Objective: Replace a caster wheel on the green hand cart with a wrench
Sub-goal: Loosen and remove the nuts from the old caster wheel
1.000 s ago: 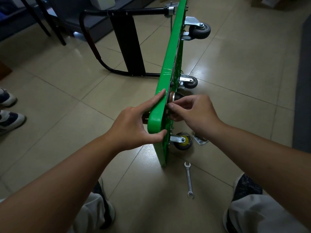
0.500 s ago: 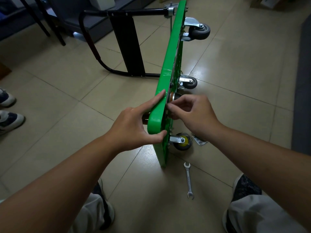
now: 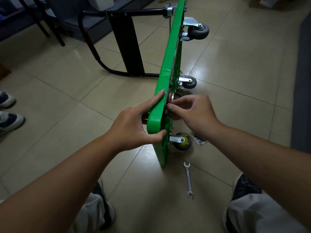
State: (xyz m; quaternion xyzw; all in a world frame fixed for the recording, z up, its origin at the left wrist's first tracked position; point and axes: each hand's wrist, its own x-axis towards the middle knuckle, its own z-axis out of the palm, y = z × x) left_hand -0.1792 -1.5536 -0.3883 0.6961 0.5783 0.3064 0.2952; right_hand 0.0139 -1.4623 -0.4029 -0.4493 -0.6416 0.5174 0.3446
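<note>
The green hand cart (image 3: 170, 64) stands on its long edge on the tiled floor, wheels facing right. My left hand (image 3: 134, 126) grips its near upper corner, thumb under the rim and index finger along the top. My right hand (image 3: 193, 113) is on the wheel side, fingertips pinching something small at the mounting plate of a caster (image 3: 175, 98) that is mostly hidden behind it. A yellow-hubbed caster wheel (image 3: 182, 142) sits at the near lower corner. A silver open-end wrench (image 3: 188, 179) lies on the floor near my right knee.
A loose metal caster plate (image 3: 199, 141) lies beside the yellow wheel. Two grey casters (image 3: 199, 31) (image 3: 189, 82) are at the far end. The black folding handle (image 3: 124, 41) lies on the floor to the left. Another person's shoes (image 3: 8, 118) are at the left edge; chair legs (image 3: 48, 22) stand behind.
My right hand's fingers have shifted slightly against the caster plate. The left hand and the cart stay where they were.
</note>
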